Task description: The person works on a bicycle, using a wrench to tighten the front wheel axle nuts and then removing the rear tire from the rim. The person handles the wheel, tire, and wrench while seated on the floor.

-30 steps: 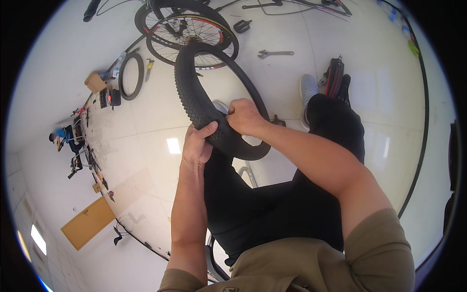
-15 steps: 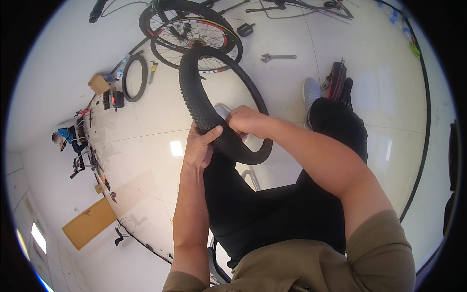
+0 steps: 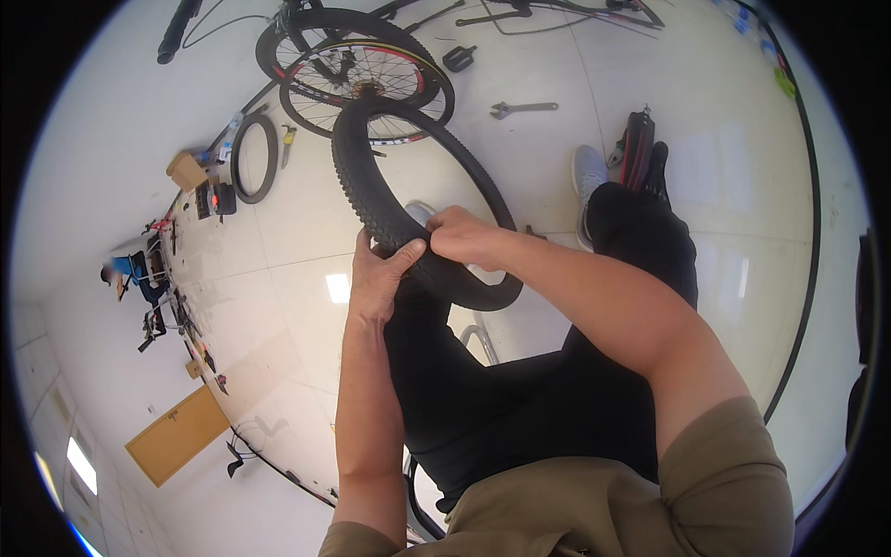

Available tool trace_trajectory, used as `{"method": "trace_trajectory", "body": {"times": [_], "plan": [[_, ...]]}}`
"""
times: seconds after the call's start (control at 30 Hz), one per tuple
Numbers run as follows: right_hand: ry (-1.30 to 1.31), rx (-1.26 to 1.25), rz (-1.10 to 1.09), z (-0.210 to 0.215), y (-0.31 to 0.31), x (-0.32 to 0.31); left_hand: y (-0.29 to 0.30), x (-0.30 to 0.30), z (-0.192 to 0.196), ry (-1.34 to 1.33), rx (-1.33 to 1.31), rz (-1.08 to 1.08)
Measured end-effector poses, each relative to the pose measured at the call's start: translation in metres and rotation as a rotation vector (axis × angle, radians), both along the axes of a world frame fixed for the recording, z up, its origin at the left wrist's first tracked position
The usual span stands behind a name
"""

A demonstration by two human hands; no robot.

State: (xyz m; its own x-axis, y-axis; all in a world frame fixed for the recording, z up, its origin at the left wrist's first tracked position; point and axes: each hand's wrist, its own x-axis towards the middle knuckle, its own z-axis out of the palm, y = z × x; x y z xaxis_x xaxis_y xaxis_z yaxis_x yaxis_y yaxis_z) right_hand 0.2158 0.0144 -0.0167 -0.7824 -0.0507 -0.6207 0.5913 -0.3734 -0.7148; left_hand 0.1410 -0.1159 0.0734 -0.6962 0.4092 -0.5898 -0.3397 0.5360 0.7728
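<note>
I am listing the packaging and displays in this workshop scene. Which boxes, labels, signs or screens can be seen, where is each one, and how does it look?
Cardboard box: on the white floor at far left, beside a loose black tyre ring; small, brown, box-shaped.
Small dark device: on the floor just below that box; black with a red spot, too small to tell if it is a screen.
No signs or clear labels are visible.
Both hands hold a knobbly black tyre, which shows no readable label.
</note>
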Motion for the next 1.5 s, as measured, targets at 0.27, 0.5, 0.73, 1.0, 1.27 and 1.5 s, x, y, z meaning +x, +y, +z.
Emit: {"method": "trace_trajectory", "body": {"times": [0.27,0.5,0.73,1.0,1.27,1.5], "plan": [[0.050,0.051,-0.136,0.001,-0.006,0.005,0.001,-0.005,0.000,-0.183,0.023,0.008],[0.071,0.405,-0.027,0.021,-0.001,0.007,-0.006,-0.001,-0.015,-0.221,0.170,-0.014],[0.079,0.341,-0.300,0.006,-0.002,-0.001,-0.013,0.002,-0.028,-0.325,0.228,0.036],[0.130,-0.133,-0.285,0.028,0.007,-0.004,-0.024,0.063,-0.041,-0.237,0.193,-0.036],[0.110,-0.089,-0.218,0.029,-0.005,0.000,-0.035,0.068,-0.030,-0.256,0.038,-0.148],[0.140,-0.091,-0.190,0.040,0.005,0.006,-0.036,0.073,-0.030,-0.319,0.100,-0.096]]}}
